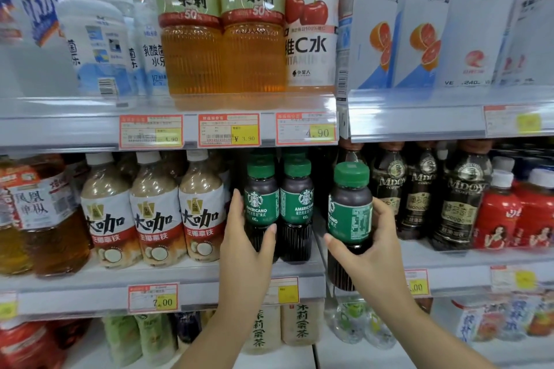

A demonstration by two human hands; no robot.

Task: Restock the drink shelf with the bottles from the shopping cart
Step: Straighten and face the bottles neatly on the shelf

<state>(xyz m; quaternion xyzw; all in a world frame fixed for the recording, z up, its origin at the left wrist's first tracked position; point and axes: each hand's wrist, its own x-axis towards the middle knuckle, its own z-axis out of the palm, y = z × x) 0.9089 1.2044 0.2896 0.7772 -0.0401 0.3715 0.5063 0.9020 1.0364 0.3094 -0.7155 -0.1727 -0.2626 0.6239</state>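
Note:
Two rows of green-capped Americano coffee bottles stand on the middle shelf (168,278). My left hand (244,246) wraps around the front bottle of the left row (260,204), which stands on the shelf. Beside it stands the front bottle of the second row (296,207). My right hand (371,252) holds another green-capped coffee bottle (349,213) upright in front of the shelf edge, just right of those rows, its label turned sideways. The shopping cart is out of view.
Milk-coffee bottles (156,213) stand left of the green-capped rows, dark coffee bottles (461,201) and red bottles (497,216) to the right. The upper shelf (75,126) carries tea bottles and cartons. Price tags line the shelf rails. More bottles fill the shelf below.

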